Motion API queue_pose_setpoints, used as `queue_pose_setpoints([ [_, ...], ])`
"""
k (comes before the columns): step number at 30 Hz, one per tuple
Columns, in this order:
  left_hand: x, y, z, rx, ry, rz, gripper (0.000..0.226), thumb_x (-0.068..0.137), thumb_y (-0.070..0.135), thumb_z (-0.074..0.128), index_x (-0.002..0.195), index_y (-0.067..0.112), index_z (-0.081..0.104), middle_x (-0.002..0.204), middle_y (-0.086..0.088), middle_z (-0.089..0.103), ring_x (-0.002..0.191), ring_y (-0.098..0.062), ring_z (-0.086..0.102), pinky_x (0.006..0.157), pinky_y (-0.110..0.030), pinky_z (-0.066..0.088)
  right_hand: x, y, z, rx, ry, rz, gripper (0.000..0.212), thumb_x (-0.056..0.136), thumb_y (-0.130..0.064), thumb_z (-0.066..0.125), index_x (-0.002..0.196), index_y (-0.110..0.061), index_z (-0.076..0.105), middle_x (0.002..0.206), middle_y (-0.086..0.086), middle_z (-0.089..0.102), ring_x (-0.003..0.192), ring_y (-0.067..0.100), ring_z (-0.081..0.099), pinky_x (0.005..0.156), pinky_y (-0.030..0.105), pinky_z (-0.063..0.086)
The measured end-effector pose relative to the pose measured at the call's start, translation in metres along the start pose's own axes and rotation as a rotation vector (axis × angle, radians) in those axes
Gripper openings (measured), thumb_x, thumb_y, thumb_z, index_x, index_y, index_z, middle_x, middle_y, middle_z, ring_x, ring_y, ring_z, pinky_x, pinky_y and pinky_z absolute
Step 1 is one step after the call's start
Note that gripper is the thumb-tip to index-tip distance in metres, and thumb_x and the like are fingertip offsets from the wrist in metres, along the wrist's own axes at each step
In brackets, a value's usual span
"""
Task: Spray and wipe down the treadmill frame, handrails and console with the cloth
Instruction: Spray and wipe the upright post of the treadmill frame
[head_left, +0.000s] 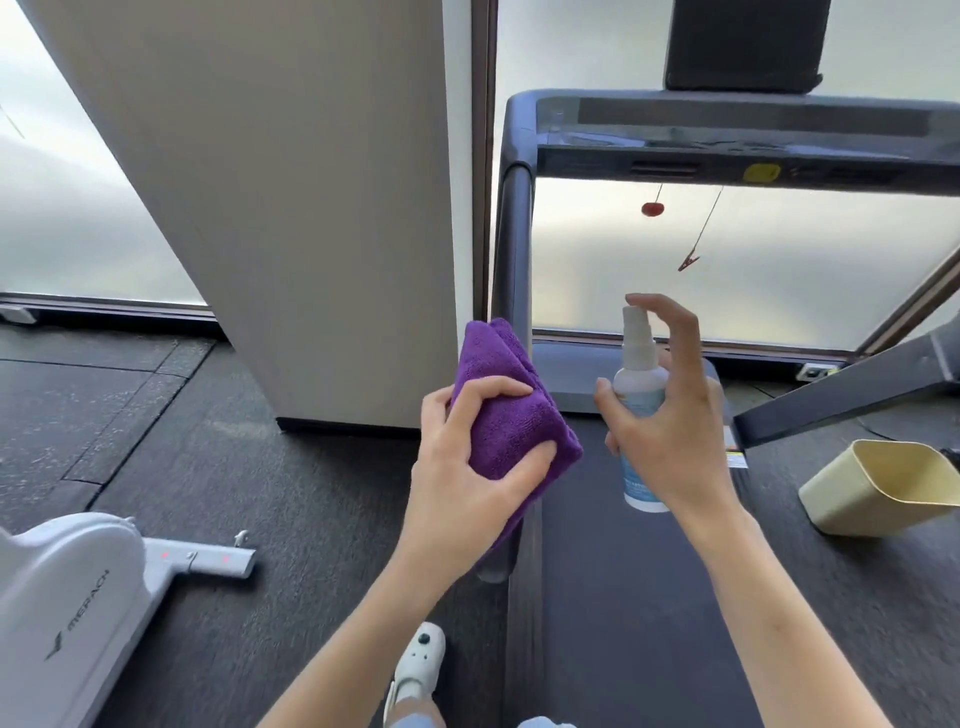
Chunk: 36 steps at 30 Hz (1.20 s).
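My left hand (462, 467) grips a folded purple cloth (506, 400), held up beside the treadmill's left upright (514, 249). My right hand (675, 421) holds a small white spray bottle (640, 384) upright, with the index finger raised over its pump head. The nozzle faces left, toward the cloth. The dark console bar (727, 135) runs across the top, with a black screen (743, 41) standing on it. A red safety key and a clip on a cord hang below the console. The treadmill belt (623, 597) lies under both hands.
A wide beige pillar (311, 208) stands left of the treadmill. A white exercise machine base (78, 597) sits on the dark floor at bottom left. A cream bin (883, 488) lies tipped at right, below a dark slanted bar (841, 395). My white shoe (421, 660) is beside the belt.
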<state>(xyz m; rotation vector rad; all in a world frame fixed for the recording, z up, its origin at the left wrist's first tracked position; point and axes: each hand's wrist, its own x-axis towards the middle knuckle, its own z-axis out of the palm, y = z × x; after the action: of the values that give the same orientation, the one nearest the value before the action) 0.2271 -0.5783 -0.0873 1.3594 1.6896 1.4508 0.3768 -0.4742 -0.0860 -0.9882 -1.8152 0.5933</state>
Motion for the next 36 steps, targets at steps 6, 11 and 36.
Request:
queue_pose_setpoints([
  [6,0.076,0.005,0.0,-0.117,-0.082,-0.16,0.028,0.079,0.031,0.078,0.097,0.037,0.057,0.122,-0.005,0.055,0.101,-0.015,0.061,0.078,-0.021,0.052,0.005,-0.011,0.004,0.023,-0.033,0.006,0.07,0.083,0.0,0.069,0.127,-0.044,0.037,0.083,-0.01,0.056,0.05,0.028,0.058,0.053,0.046,0.055],
  [11,0.11,0.011,0.003,-0.087,-0.111,-0.215,0.03,0.078,0.024,0.078,0.097,0.035,0.058,0.129,-0.009,0.052,0.108,-0.025,0.06,0.096,-0.04,0.051,0.005,-0.021,0.004,0.034,-0.014,-0.01,0.069,0.084,0.003,0.067,0.129,-0.04,0.037,0.095,-0.028,0.053,0.05,0.025,0.058,0.048,0.044,0.054],
  [36,-0.061,-0.09,-0.054,-0.705,0.268,-0.036,0.047,0.092,0.024,0.05,0.132,0.048,0.052,0.142,0.012,0.054,0.118,-0.007,0.059,0.088,-0.025,0.054,-0.141,-0.023,0.017,-0.167,0.06,0.106,0.073,0.079,0.004,0.072,0.131,-0.039,0.045,0.075,-0.026,0.048,0.066,0.002,0.052,0.061,0.005,0.04],
])
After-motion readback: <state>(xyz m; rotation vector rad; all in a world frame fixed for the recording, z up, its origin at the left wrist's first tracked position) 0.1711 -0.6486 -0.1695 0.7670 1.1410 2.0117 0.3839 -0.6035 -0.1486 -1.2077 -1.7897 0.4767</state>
